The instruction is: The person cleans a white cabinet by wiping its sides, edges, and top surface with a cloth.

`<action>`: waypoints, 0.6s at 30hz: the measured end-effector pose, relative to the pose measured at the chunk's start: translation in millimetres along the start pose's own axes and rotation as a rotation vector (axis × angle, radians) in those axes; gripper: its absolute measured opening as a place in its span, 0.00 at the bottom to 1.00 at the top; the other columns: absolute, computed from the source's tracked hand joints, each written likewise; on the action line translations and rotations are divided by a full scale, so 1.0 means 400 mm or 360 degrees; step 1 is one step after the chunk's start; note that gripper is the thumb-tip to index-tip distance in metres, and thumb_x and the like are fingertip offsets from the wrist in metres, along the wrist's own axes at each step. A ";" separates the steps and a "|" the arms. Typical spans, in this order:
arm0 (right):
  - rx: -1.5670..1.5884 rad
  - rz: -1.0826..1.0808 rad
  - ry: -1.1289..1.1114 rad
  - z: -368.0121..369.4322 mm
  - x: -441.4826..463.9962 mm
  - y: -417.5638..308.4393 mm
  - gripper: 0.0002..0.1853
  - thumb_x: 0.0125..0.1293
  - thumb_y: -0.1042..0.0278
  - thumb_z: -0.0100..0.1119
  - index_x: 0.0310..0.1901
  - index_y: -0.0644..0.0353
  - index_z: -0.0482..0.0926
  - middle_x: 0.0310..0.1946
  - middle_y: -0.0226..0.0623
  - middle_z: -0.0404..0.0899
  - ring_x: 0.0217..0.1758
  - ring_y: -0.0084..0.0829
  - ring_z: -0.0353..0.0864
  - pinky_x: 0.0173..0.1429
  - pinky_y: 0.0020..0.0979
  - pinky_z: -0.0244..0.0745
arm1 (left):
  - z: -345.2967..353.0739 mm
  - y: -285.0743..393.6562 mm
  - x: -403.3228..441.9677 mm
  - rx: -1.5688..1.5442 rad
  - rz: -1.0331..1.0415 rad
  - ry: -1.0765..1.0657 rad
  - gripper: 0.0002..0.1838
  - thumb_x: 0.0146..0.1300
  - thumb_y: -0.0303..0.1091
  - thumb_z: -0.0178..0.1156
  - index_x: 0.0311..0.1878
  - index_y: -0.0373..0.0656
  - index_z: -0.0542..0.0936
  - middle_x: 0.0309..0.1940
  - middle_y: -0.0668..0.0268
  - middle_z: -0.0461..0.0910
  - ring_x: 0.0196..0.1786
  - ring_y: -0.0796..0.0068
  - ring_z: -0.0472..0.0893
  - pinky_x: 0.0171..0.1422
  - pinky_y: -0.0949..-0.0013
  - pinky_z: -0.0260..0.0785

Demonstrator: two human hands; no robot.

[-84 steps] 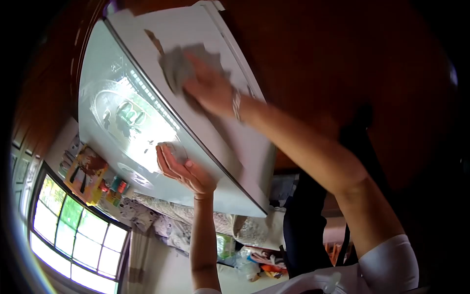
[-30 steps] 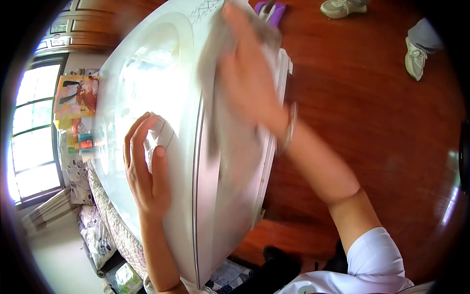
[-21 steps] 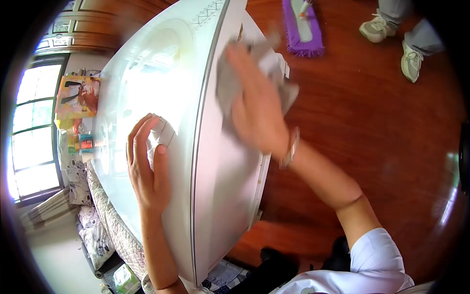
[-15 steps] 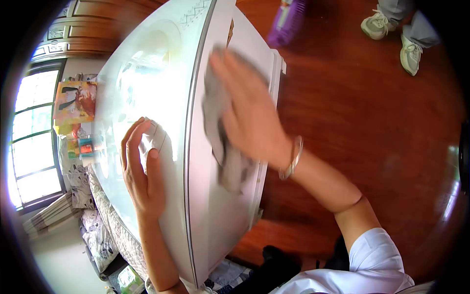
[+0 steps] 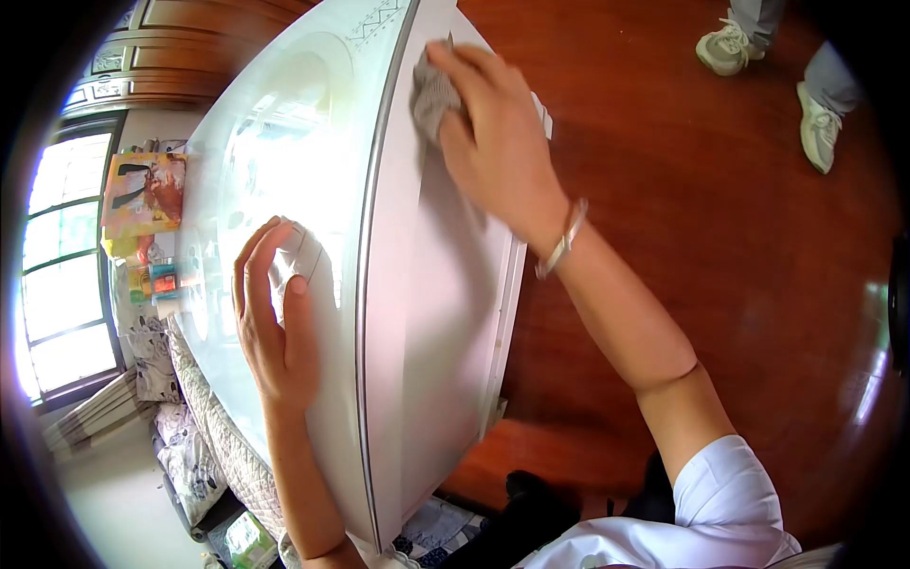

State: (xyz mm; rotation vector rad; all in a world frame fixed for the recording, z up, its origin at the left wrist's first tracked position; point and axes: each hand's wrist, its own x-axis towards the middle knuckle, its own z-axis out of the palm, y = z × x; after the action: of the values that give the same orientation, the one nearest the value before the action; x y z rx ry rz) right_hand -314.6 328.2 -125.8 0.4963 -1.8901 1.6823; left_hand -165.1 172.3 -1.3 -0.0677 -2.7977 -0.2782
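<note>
Shifted toward the far end of the white side panel (image 5: 441, 360) since half a second ago, the grey cloth (image 5: 434, 100) is held bunched under the right hand (image 5: 502, 142), just right of the dark trim (image 5: 360, 303). Left of the trim, the left hand (image 5: 275, 337) is laid on the glossy panel (image 5: 336, 408), fingers and thumb parted; whether the white patch (image 5: 296, 254) between them is gripped cannot be told.

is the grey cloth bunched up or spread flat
Bunched up, as far as it shows: the grey cloth is a crumpled wad under the right hand.
</note>
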 end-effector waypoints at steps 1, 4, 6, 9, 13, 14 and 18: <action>0.0000 0.0019 -0.0011 0.000 0.026 0.013 0.23 0.55 0.77 0.51 0.56 0.64 0.74 0.56 0.49 0.71 0.56 0.49 0.70 0.62 0.41 0.66 | 0.001 0.001 0.000 0.0006 -0.0007 -0.0002 0.23 0.70 0.45 0.46 0.58 0.39 0.74 0.58 0.53 0.73 0.62 0.54 0.71 0.67 0.55 0.60; 0.0040 0.0047 -0.0019 -0.011 0.020 -0.001 0.23 0.55 0.77 0.51 0.55 0.64 0.75 0.55 0.48 0.72 0.56 0.49 0.70 0.61 0.41 0.67 | -0.005 -0.004 -0.001 0.0019 0.0027 0.0030 0.22 0.70 0.44 0.46 0.58 0.38 0.74 0.57 0.53 0.73 0.62 0.54 0.71 0.67 0.56 0.60; 0.0067 -0.0017 -0.0179 -0.043 -0.037 -0.057 0.25 0.54 0.79 0.51 0.57 0.65 0.74 0.55 0.49 0.71 0.56 0.49 0.70 0.60 0.41 0.68 | -0.004 -0.004 -0.001 0.0016 -0.0003 0.0015 0.22 0.69 0.44 0.46 0.58 0.38 0.74 0.57 0.53 0.73 0.62 0.54 0.71 0.67 0.56 0.59; 0.0210 0.0034 -0.0300 -0.060 -0.070 -0.087 0.26 0.53 0.80 0.51 0.57 0.65 0.73 0.54 0.50 0.70 0.55 0.49 0.70 0.60 0.41 0.67 | -0.006 -0.001 0.001 0.0016 -0.0001 0.0015 0.22 0.69 0.43 0.47 0.58 0.38 0.74 0.57 0.53 0.73 0.62 0.53 0.71 0.66 0.55 0.60; 0.0135 -0.0070 -0.0077 -0.010 0.010 -0.033 0.25 0.52 0.79 0.51 0.57 0.65 0.74 0.51 0.50 0.71 0.53 0.49 0.71 0.59 0.40 0.67 | -0.006 -0.001 -0.002 0.0028 0.0008 -0.0028 0.22 0.70 0.42 0.45 0.59 0.39 0.73 0.59 0.54 0.72 0.64 0.56 0.70 0.68 0.56 0.58; 0.0045 -0.0106 0.0060 0.010 0.051 -0.003 0.25 0.53 0.79 0.51 0.56 0.65 0.74 0.51 0.50 0.71 0.52 0.49 0.71 0.60 0.40 0.67 | -0.009 -0.004 -0.001 0.0031 0.0016 -0.0071 0.22 0.70 0.40 0.44 0.61 0.39 0.72 0.61 0.56 0.71 0.66 0.59 0.68 0.70 0.57 0.56; -0.0204 -0.0127 0.0434 0.090 0.231 0.130 0.14 0.69 0.66 0.40 0.47 0.65 0.74 0.38 0.53 0.78 0.45 0.45 0.78 0.54 0.40 0.68 | 0.001 -0.004 0.005 0.0029 0.0004 0.0021 0.22 0.69 0.45 0.47 0.58 0.39 0.74 0.57 0.53 0.74 0.62 0.53 0.71 0.66 0.55 0.60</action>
State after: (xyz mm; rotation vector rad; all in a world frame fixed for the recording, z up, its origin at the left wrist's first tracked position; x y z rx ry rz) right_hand -423.7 308.4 -111.0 0.2719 -1.7411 1.4838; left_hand -167.1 171.0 -1.2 -0.0645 -2.7864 -0.2516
